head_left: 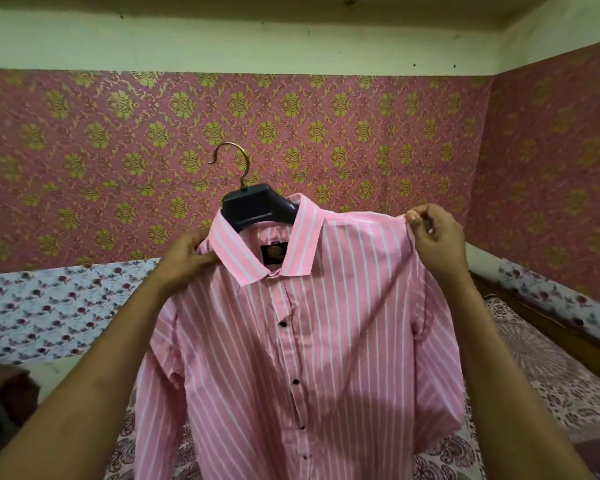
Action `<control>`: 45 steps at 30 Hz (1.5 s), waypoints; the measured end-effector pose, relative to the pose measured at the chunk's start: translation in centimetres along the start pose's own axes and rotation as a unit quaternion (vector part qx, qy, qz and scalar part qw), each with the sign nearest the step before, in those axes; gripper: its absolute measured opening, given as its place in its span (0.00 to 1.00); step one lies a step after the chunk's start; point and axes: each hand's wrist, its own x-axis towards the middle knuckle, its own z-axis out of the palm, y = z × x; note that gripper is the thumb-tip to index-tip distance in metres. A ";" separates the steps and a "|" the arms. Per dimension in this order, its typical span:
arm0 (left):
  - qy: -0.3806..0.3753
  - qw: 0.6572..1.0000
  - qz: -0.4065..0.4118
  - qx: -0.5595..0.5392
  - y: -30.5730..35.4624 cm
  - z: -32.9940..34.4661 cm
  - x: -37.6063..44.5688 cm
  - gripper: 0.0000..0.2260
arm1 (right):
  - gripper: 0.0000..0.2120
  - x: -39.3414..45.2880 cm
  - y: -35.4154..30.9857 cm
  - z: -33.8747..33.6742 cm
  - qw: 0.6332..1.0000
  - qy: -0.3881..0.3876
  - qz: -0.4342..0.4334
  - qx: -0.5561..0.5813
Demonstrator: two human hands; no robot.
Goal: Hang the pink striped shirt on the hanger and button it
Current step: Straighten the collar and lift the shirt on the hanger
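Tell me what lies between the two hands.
In the head view, the shirt's collar and the dark hanger lie between the left hand and right hand.

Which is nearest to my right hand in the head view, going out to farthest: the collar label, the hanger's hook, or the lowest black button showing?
From the right hand, which pinches the pink striped shirt at the shoulder:
1. Collar label, left of the hand, inside the collar.
2. Hanger's hook, up and farther left, against the wallpaper.
3. Lowest black button, far down the placket.
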 end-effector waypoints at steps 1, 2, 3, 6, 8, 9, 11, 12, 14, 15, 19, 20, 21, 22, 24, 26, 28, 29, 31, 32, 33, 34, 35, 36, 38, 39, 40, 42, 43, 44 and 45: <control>0.005 1.000 -0.010 -0.009 -0.1 -0.2 -0.1 0.13 | 0.10 0.2 0.3 0.1 0.999 0.000 -0.004 -0.048; 0.005 1.000 -0.014 -0.009 -0.3 -0.3 -0.1 0.13 | 0.10 0.1 0.5 0.1 0.997 0.001 0.004 -0.078; -0.001 1.000 -0.013 -0.008 -0.5 -0.5 -0.1 0.13 | 0.11 0.0 0.6 0.1 0.997 0.007 0.023 -0.078; -0.034 0.999 -0.005 0.037 -0.2 -0.4 -0.4 0.10 | 0.10 -1.0 -0.2 0.1 0.995 -0.041 0.073 0.051; -0.037 0.998 -0.006 0.048 0.3 -0.2 -0.6 0.08 | 0.12 -1.8 -0.2 -0.1 0.973 -0.130 0.138 0.134; -0.038 0.998 -0.005 0.045 0.4 -0.2 -0.6 0.06 | 0.14 -2.3 0.0 -0.3 0.954 -0.182 0.181 0.156; -0.036 0.999 -0.008 0.023 0.6 -0.4 -0.6 0.05 | 0.12 -3.9 1.1 -0.8 0.921 -0.281 0.229 0.145; -0.036 0.999 -0.007 0.014 0.6 -0.6 -0.5 0.05 | 0.06 -4.6 1.8 -0.9 0.918 -0.293 0.230 0.139; -0.041 0.999 -0.005 0.011 0.7 -0.9 -0.5 0.07 | 0.05 -5.4 3.0 -1.2 0.929 -0.240 0.227 0.165; -0.045 0.999 -0.011 0.015 0.6 -1.1 -0.4 0.08 | 0.05 -5.6 3.5 -1.4 0.936 -0.196 0.231 0.179; -0.065 0.997 -0.029 0.027 0.4 -1.4 -0.1 0.10 | 0.06 -4.9 4.7 -3.0 0.951 -0.096 0.237 0.174; -0.066 0.997 -0.032 0.022 0.5 -1.3 -0.1 0.12 | 0.06 -4.5 5.0 -3.2 0.950 -0.118 0.240 0.162; -0.068 0.997 -0.033 0.016 0.5 -1.2 -0.2 0.13 | 0.05 -4.2 5.2 -3.2 0.949 -0.143 0.240 0.146; -0.070 0.997 -0.033 0.011 0.5 -1.1 -0.2 0.13 | 0.05 -3.9 5.3 -3.2 0.952 -0.159 0.234 0.120; -0.071 0.997 -0.033 0.012 0.6 -0.7 -0.1 0.12 | 0.12 -3.5 4.4 -2.9 0.961 -0.156 0.204 0.099; -0.083 0.996 -0.035 0.012 0.6 -0.3 0.0 0.10 | 0.15 -3.2 2.1 -2.1 0.971 -0.158 0.145 0.106; -0.093 0.995 -0.037 0.004 0.8 0.2 0.1 0.10 | 0.17 -3.0 -0.4 -1.1 0.973 -0.195 0.093 0.083; -0.095 0.995 -0.037 -0.001 1.1 0.3 0.1 0.10 | 0.17 -2.9 -1.4 -0.6 0.972 -0.215 0.073 0.064; -0.093 0.995 -0.041 -0.014 1.6 0.4 0.0 0.11 | 0.18 -2.9 -2.2 0.1 0.968 -0.245 0.048 0.035; -0.088 0.995 -0.044 -0.024 1.7 0.3 0.0 0.10 | 0.19 -3.0 -2.2 0.2 0.969 -0.245 0.036 0.022; -0.082 0.995 -0.048 -0.035 1.6 0.2 -0.1 0.09 | 0.18 -3.3 -2.2 0.4 0.973 -0.231 0.021 0.017; -0.076 0.995 -0.050 -0.041 1.6 0.1 -0.2 0.09 | 0.18 -3.6 -2.0 0.6 0.979 -0.203 0.011 0.030; -0.070 0.995 -0.047 -0.044 1.7 -0.1 -0.3 0.08 | 0.16 -3.8 -2.1 0.9 0.984 -0.170 0.002 0.051; -0.070 0.996 -0.042 -0.042 1.8 -0.1 -0.4 0.08 | 0.14 -4.0 -2.2 1.1 0.988 -0.139 0.001 0.064; -0.071 0.996 -0.032 -0.036 2.0 0.1 -0.5 0.09 | 0.10 -4.2 -2.5 1.6 0.995 -0.091 -0.019 0.049; -0.071 0.996 -0.030 -0.031 2.0 0.2 -0.4 0.09 | 0.08 -4.3 -2.6 1.8 0.996 -0.076 -0.034 0.032; -0.071 0.997 -0.030 -0.026 1.9 0.4 -0.4 0.10 | 0.07 -4.4 -2.8 1.8 0.996 -0.066 -0.048 0.026; -0.067 0.997 -0.028 -0.024 1.9 0.4 -0.5 0.12 | 0.08 -4.4 -3.3 1.7 0.995 -0.049 -0.066 0.048; -0.064 0.997 -0.029 -0.027 1.9 0.4 -0.5 0.13 | 0.09 -4.3 -3.6 1.7 0.995 -0.049 -0.070 0.061; -0.063 0.997 -0.031 -0.031 1.9 0.4 -0.5 0.13 | 0.12 -4.1 -3.7 1.5 0.995 -0.053 -0.070 0.056; -0.066 0.997 -0.033 -0.034 2.0 0.4 -0.5 0.12 | 0.15 -3.8 -3.8 1.4 0.995 -0.058 -0.069 0.032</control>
